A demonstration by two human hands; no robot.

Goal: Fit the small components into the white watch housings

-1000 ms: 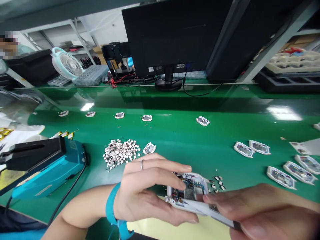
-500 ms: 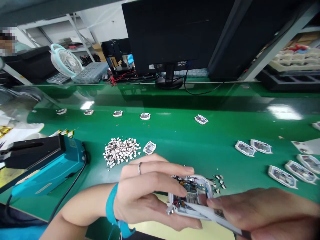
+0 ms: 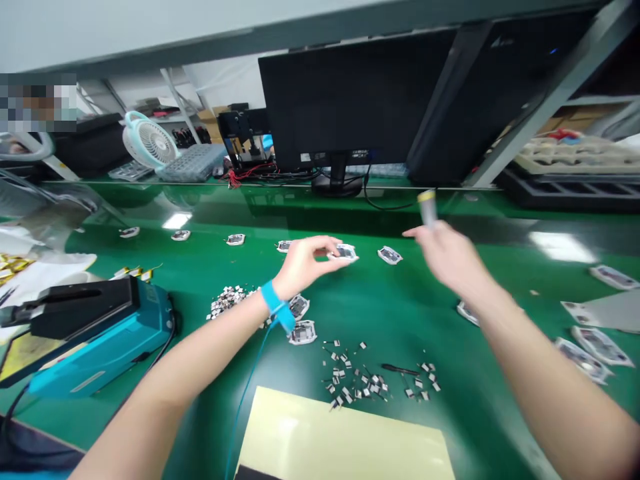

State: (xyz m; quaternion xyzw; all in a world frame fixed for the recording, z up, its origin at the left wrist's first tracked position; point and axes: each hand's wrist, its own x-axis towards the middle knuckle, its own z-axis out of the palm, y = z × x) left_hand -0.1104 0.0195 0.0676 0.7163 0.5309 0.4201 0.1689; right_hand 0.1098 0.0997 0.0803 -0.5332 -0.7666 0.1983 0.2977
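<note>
My left hand (image 3: 313, 263), a blue-green strap round its wrist, reaches forward over the green bench and pinches the edge of a white device housing (image 3: 346, 253) with a circuit board in it. Another such housing (image 3: 390, 255) lies just to its right. My right hand (image 3: 447, 253) is raised and closed round a short pale cylinder with a yellow end (image 3: 427, 207), blurred by motion. Below my left forearm lie two housings, the nearer one (image 3: 303, 332) face up. A slim black tool (image 3: 400, 369) lies among small loose square parts (image 3: 370, 383).
A pile of small square parts (image 3: 230, 300) lies partly behind my left forearm. A yellow sheet (image 3: 345, 440) covers the near bench. A blue-and-black machine (image 3: 105, 340) stands left, a monitor (image 3: 350, 107) at the back. More housings (image 3: 603, 345) lie right.
My hands have moved apart and forward. The pointed tool has left my right hand, which now grips the yellow-ended cylinder. My left hand now pinches a housing farther away.
</note>
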